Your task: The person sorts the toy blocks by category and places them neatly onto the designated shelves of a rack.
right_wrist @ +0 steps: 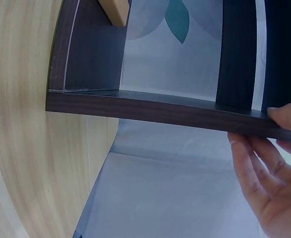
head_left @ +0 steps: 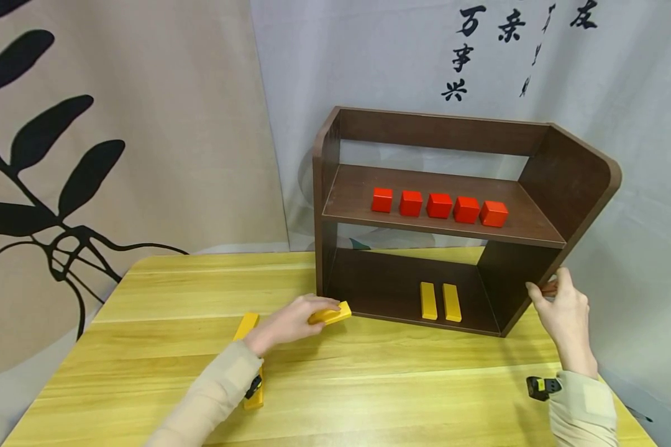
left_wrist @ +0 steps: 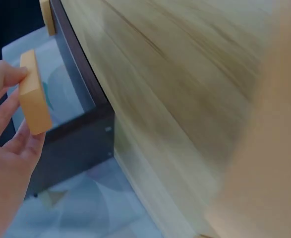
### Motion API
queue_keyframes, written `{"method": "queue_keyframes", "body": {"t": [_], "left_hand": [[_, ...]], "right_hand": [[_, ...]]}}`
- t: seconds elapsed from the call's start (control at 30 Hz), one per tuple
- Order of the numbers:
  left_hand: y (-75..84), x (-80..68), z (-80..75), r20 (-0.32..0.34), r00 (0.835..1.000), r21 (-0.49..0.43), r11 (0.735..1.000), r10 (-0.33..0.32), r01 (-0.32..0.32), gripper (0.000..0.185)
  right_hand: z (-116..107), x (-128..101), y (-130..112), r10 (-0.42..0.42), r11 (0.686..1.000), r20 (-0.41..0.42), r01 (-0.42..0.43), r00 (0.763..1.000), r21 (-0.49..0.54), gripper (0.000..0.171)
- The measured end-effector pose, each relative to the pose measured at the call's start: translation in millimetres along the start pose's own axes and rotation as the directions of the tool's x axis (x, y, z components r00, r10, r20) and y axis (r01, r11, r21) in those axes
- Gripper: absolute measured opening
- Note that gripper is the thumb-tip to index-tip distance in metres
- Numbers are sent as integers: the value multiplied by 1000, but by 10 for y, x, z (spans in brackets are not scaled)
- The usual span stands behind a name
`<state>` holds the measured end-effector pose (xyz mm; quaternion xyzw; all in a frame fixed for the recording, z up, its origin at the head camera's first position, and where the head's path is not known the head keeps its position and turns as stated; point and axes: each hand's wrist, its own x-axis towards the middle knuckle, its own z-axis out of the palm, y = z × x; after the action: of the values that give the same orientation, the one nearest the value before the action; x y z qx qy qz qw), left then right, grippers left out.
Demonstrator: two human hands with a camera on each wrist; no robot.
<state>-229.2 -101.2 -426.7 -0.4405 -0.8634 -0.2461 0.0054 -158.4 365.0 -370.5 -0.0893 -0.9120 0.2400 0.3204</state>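
Observation:
A dark brown shelf unit stands at the back of the wooden table. Several red cubes sit in a row on its middle shelf. Two yellow blocks lie side by side on its bottom board. My left hand grips a yellow block just left of the shelf's front corner; the left wrist view shows that block pinched between thumb and fingers. My right hand holds the shelf's right side panel by its edge, thumb over it.
Two more yellow blocks lie on the table near my left forearm, one behind it and one partly under the sleeve. Patterned cloth hangs behind the table. The table's front right edge is near my right sleeve.

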Motion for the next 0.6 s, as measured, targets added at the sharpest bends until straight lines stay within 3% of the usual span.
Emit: {"method": "queue_keyframes", "body": {"t": [0.23,0.6], "left_hand": [[129,207,81,-50,996,76,995,73,-69,32],[194,507,261,-127,988,108,991,94,-80,30]], "right_hand": [[5,-2,2,4,1000,-3,-4,1000,1,25],[0,5,12,11,1000,15,-11,1000,-4,25]]}}
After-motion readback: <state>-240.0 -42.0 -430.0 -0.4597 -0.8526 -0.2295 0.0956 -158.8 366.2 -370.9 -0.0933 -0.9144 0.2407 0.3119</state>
